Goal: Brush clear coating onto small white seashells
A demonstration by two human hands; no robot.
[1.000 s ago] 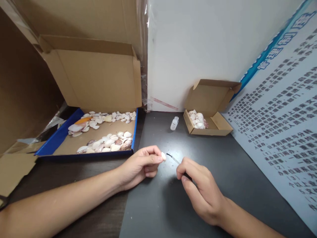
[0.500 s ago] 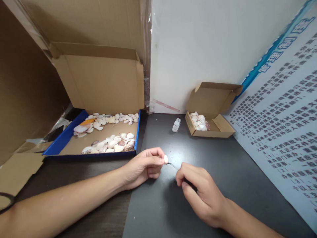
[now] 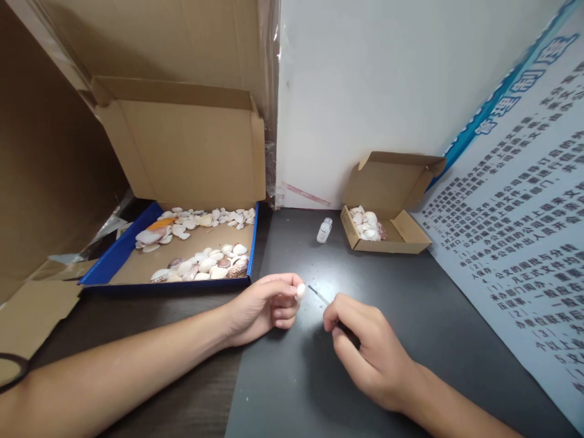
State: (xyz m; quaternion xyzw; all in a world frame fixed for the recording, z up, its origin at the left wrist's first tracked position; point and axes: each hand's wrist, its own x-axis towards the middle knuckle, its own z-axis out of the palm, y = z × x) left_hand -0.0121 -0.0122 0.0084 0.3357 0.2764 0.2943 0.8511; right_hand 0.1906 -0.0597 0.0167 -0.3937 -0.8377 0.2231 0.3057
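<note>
Between thumb and fingertips, my left hand (image 3: 269, 307) pinches a small white seashell (image 3: 300, 291) above the table. My right hand (image 3: 365, 344) is closed around a thin brush (image 3: 318, 294) with a dark tip and a clear stem; its rear end is hidden in the fingers. The brush tip points at the shell, with a small gap between them. Behind the hands stands a small open glass bottle (image 3: 324, 231) with whitish contents or a pale label; I cannot tell which.
To the left, a blue-sided cardboard box (image 3: 137, 258) with a raised lid holds many shells in two groups. A smaller open cardboard box (image 3: 387, 245) with white shells stands at the back right. A printed poster (image 3: 524, 243) lines the right side, and a white panel (image 3: 365, 91) the back.
The brush tip has come away from the shell, leaving a gap. My left hand has turned the shell and drawn it slightly to the left.
</note>
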